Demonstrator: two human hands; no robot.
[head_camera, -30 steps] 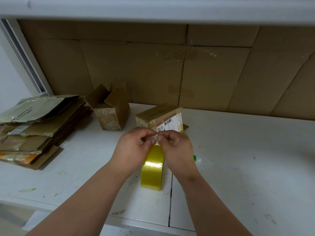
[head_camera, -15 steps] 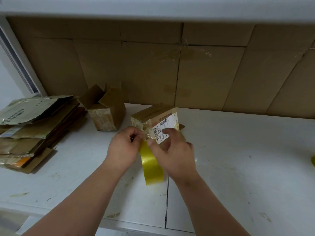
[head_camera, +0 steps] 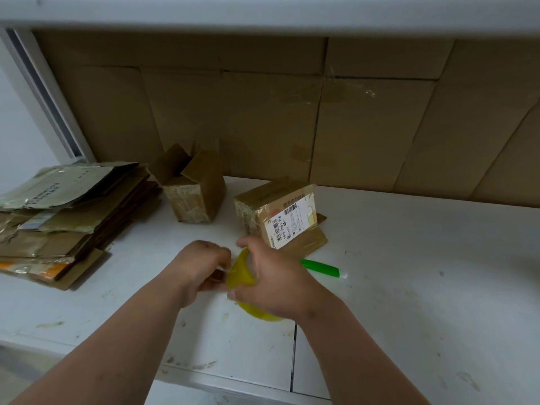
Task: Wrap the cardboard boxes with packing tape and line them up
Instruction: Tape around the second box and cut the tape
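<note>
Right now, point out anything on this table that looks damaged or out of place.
The open box near the wall has ragged, upturned flaps and a torn, scuffed front. The labelled box sits tilted on a loose cardboard piece. A green marker lies loose beside it.

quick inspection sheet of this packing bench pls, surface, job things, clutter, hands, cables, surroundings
surface: white table, scuffed and stained, with a seam running toward the front edge.
job's things: yellow tape roll held above the table; closed labelled box behind it; open-flapped box further left.
clutter: pile of flattened cartons at the left edge; green pen lying right of the hands.
hands: right hand has its grip round the roll; left hand pinches at the roll's side, probably the tape end.
cables: nothing seen.
surroundings: cardboard sheets line the back wall; white shelf overhead.
</note>
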